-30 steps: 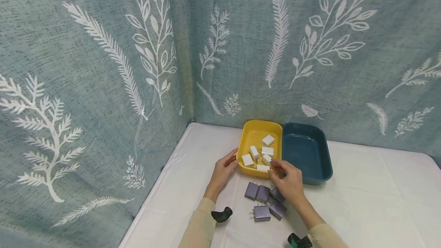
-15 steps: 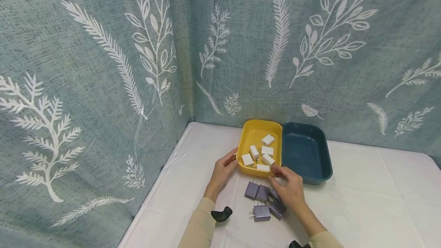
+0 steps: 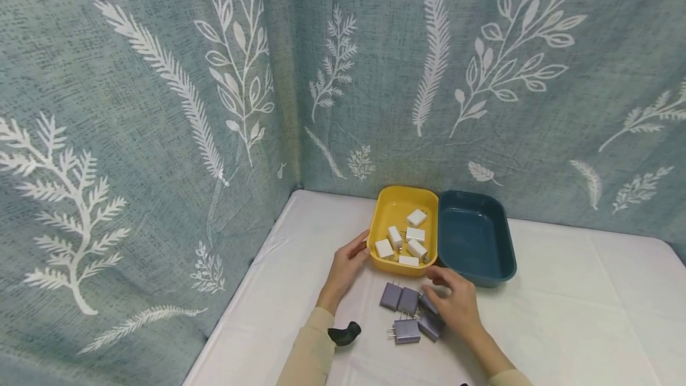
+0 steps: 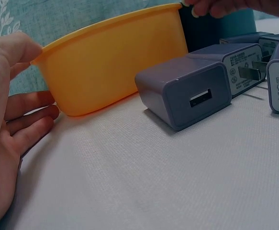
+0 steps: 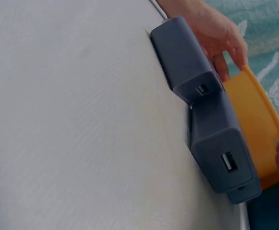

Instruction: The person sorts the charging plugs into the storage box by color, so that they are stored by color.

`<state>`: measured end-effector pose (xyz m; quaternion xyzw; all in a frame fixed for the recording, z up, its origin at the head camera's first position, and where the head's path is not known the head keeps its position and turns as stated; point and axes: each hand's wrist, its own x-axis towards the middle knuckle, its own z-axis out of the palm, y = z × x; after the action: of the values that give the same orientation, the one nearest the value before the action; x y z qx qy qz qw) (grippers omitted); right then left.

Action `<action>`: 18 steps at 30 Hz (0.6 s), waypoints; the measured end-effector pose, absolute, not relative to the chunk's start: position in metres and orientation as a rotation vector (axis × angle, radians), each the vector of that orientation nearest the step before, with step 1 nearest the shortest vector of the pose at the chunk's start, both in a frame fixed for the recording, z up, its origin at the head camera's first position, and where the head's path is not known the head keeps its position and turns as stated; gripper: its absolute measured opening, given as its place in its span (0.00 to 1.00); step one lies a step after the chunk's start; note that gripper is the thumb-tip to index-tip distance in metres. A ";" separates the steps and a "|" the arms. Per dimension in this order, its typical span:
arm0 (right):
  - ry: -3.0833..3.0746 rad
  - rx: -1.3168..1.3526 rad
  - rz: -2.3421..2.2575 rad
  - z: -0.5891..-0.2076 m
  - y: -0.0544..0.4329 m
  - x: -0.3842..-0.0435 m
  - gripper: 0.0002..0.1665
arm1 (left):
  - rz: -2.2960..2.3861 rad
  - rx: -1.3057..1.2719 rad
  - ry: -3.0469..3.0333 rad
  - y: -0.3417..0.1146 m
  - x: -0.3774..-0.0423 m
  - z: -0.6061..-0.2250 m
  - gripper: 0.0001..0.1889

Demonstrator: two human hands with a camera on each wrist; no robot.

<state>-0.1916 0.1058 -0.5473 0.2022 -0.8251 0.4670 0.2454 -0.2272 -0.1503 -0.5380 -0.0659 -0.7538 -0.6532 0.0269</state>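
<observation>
In the head view, the left hand [image 3: 345, 267] is touching the yellow bin [image 3: 391, 210] at its near left side, fingers loose. The right hand [image 3: 457, 299] is hanging with lightly bent, unfilled fingers over the right side of the five purple chargers [image 3: 392, 296], beside the bin's near right corner. The hands are sitting well apart. The purple chargers are lying clustered on the table [image 3: 579, 290], on the near side of the bin. The nearmost is pointing its prongs [image 3: 392, 334] left, its long axis running left to right; the far left one is pointing its prongs far, its long axis running near to far. Six white chargers [image 3: 415, 234] are lying in the yellow bin, and the blue bin [image 3: 474, 243] is standing just right of it.

The left wrist view is adding the left thumb resting at the rim and the fingers reaching to the wall lower down. The far left charger is turning its USB port [image 4: 200, 98] near, while its neighbour is showing a labelled prong face.

In the right wrist view, two purple chargers are presenting ports toward the right, with a third's edge peeking out; whether the right fingertips are touching anything, I cannot tell.
</observation>
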 end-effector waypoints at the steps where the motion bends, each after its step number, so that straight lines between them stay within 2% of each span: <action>1: -2.255 0.552 1.276 -0.548 0.106 -0.191 0.19 | -2.016 -0.203 -2.328 -0.150 -0.227 -0.538 0.25; 18: -2.503 0.427 1.357 -0.556 0.116 -0.184 0.27 | -2.001 -0.193 -2.335 -0.150 -0.228 -0.538 0.25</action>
<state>-0.1838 0.1163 -0.5556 0.1470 -0.8619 0.4672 0.1310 -0.2278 -0.1498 -0.5378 -0.0625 -0.7576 -0.6490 0.0302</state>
